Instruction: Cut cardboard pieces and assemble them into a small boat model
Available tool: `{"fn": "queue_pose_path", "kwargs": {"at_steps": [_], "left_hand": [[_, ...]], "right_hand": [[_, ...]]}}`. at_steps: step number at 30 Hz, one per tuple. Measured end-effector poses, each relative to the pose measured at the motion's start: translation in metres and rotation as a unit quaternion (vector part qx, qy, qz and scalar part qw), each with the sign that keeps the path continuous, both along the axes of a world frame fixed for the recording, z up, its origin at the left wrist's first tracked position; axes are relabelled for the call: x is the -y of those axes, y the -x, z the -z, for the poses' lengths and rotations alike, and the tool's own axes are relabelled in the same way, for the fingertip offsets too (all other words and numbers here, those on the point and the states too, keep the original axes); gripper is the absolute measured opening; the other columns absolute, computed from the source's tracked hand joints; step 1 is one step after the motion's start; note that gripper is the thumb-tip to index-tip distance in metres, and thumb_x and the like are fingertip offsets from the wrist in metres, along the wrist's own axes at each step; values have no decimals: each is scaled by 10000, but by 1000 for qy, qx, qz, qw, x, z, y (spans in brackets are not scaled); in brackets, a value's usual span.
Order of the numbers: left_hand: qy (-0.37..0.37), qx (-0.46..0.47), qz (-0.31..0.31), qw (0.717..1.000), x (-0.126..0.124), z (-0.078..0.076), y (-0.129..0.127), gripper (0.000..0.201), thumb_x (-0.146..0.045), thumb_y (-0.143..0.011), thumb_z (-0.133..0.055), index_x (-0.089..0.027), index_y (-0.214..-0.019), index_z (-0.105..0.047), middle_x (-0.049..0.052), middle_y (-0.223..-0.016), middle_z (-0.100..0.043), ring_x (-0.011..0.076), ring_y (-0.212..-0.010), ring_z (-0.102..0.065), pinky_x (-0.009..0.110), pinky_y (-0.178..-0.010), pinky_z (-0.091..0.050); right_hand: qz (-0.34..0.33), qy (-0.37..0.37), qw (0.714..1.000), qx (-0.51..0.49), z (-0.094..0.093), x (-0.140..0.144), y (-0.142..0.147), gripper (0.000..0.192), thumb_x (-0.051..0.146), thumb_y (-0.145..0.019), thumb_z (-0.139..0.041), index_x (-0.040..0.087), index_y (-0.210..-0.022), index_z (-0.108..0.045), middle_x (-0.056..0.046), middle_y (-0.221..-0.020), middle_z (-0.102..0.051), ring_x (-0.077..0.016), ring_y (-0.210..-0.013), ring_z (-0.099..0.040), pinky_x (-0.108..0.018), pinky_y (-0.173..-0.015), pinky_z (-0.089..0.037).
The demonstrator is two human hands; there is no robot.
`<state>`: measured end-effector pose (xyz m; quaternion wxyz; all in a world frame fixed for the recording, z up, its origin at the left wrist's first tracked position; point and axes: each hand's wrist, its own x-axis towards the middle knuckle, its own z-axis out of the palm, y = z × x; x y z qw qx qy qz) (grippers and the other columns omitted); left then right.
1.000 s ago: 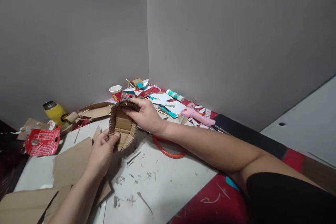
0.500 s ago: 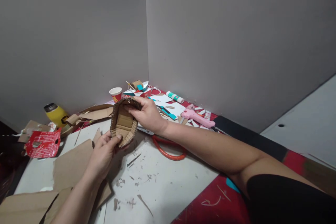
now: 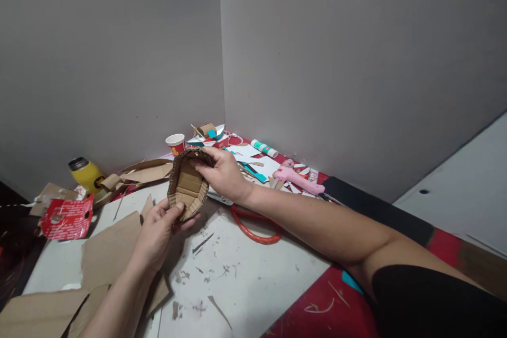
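Between my two hands, above the white board, is a small boat-shaped cardboard tray (image 3: 189, 182) with raised corrugated walls, its hollow side turned toward me. My left hand (image 3: 160, 229) grips its lower end, the thumb pressed inside and the fingers underneath. At the upper right edge, my right hand (image 3: 224, 171) pinches the wall, thumb inside; part of that wall is hidden by the fingers. Scissors with orange-red handles (image 3: 255, 235) lie under my right forearm, partly covered by it.
Cardboard sheets (image 3: 111, 248) lie at left, near a red wrapper (image 3: 67, 219) and a yellow bottle (image 3: 86, 175). A paper cup (image 3: 175, 143), glue stick (image 3: 264, 148), pink glue gun (image 3: 299, 178) and paper scraps are at the back. Grey walls (image 3: 336, 63) rise behind the table.
Both hands keep the same hold on the cardboard tray, which has barely moved. The fingers of my left hand show a little more beneath it. The whole view has shifted very slightly.
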<state>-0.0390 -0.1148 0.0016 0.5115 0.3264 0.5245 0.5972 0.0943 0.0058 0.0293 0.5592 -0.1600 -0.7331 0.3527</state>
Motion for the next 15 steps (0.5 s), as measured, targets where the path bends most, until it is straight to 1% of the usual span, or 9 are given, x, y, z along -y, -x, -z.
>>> {"fn": "queue_pose_path", "kwargs": {"at_steps": [2, 5, 7, 10, 15], "left_hand": [[2, 14, -5, 1000, 0, -2, -1, 317, -300, -664, -818, -150, -911, -688, 45, -946, -736, 200, -778, -733, 277, -682, -603], [-2, 15, -14, 1000, 0, -2, -1, 326, -301, -674, -819, -158, -921, -662, 47, -946, -732, 219, -797, -740, 258, -658, -599], [-14, 7, -19, 1000, 0, -2, -1, 353, -324, -697, -805, -162, -969, -648, 61, -982, -733, 217, -803, -739, 260, -657, -598], [-38, -14, -24, 999, 0, -1, -2, 391, -382, -749, -759, -168, -1049, -630, 82, -1044, -727, 202, -817, -734, 265, -665, -594], [-71, -70, -52, 994, 3, -3, -9, 496, -427, -741, -753, -179, -1146, -611, 80, -1072, -719, 192, -807, -716, 310, -692, -594]], "right_hand": [[3, 16, 1000, -22, 1, -3, 1, 167, 183, -829, -594, 146, -953, -699, -43, -887, -714, -164, -822, -635, -304, -793, -503], [5, 50, 996, -68, 2, -6, 2, 161, 222, -821, -598, 130, -920, -685, -43, -856, -704, -165, -794, -626, -314, -779, -506], [6, 73, 993, -89, 2, -7, 4, 164, 246, -813, -601, 128, -900, -673, -33, -828, -692, -158, -763, -613, -301, -743, -504], [16, 109, 989, -96, 2, -5, 6, 166, 276, -789, -618, 136, -867, -660, -15, -786, -676, -151, -734, -595, -280, -701, -493], [-3, 213, 972, -101, 3, -2, 10, 170, 282, -745, -645, 143, -842, -640, -17, -796, -669, -152, -738, -586, -289, -720, -490]]}}
